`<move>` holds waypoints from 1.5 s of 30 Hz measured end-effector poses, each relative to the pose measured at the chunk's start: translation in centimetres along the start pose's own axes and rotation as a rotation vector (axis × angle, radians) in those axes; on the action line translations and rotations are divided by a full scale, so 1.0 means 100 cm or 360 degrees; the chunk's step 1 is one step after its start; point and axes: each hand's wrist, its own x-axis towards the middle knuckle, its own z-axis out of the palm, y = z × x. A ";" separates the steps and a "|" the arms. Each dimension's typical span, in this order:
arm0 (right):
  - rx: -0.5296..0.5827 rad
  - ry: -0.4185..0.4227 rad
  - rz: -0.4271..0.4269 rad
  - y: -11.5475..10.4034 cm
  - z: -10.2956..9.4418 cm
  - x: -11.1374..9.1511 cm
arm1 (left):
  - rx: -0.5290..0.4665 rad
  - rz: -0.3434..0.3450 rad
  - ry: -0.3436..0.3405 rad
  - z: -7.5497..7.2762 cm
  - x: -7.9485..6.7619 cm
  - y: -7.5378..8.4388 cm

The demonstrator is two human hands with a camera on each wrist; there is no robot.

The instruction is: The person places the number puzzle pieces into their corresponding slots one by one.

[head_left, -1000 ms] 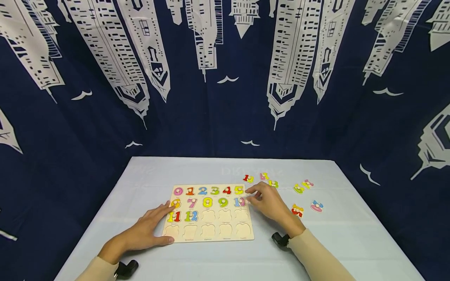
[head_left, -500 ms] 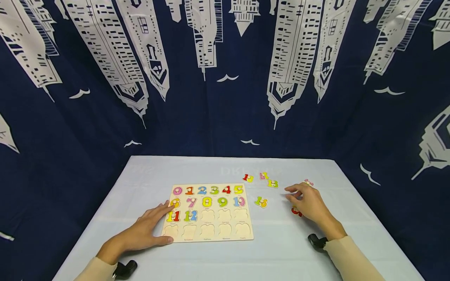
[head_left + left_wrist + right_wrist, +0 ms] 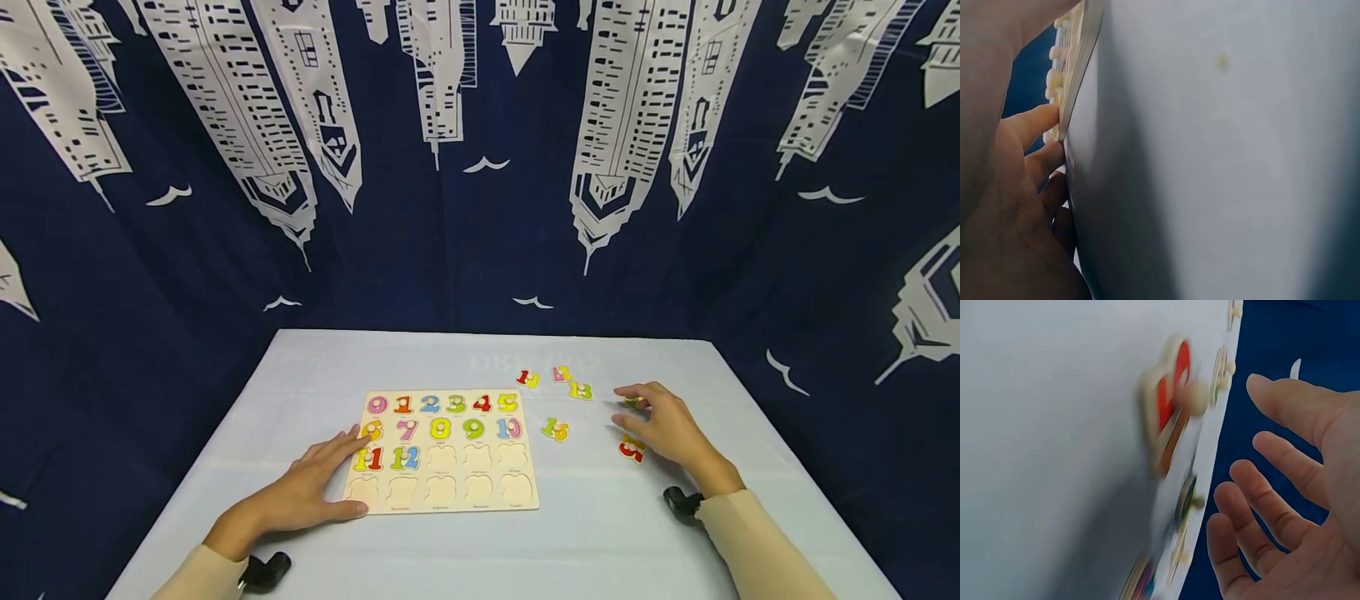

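A wooden number puzzle board (image 3: 442,508) lies on the table, its upper recesses filled with knobbed number pieces from 0 to 12. My left hand (image 3: 296,496) rests along the board's left edge, fingers extended and thumb at the lower left corner; in the left wrist view fingertips (image 3: 1047,119) touch the board's edge. To the right, my right hand (image 3: 667,429) hovers over loose pieces with relaxed, parted fingers and nothing between them. A green piece (image 3: 634,403) is partly hidden beneath it, and a red piece (image 3: 631,448) lies just below its thumb.
Several loose number pieces lie past the board's upper right corner, among them a red-yellow 13 (image 3: 528,379) and a yellow-green piece (image 3: 581,391). Another yellow-orange piece (image 3: 556,430) sits right of the board. A dark blue printed cloth (image 3: 450,250) hangs behind the table.
My right hand has moved right, from beside the board to above the loose pieces, uncovering a yellow-orange piece. My left hand stays on the board.
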 end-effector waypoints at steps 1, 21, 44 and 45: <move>0.0000 -0.0030 0.0014 -0.003 0.003 0.005 | -0.0004 0.0005 -0.0001 0.000 -0.001 0.000; 0.0025 -0.0081 0.0223 -0.037 0.045 0.062 | -0.0011 -0.0012 -0.0035 -0.005 0.003 0.000; 0.0140 0.0122 -0.0190 -0.148 0.081 0.020 | 0.0186 -0.0124 -0.0151 -0.026 0.012 0.024; 0.0157 0.0101 -0.0217 -0.155 0.084 0.017 | 0.0201 -0.0128 -0.0154 -0.026 0.014 0.027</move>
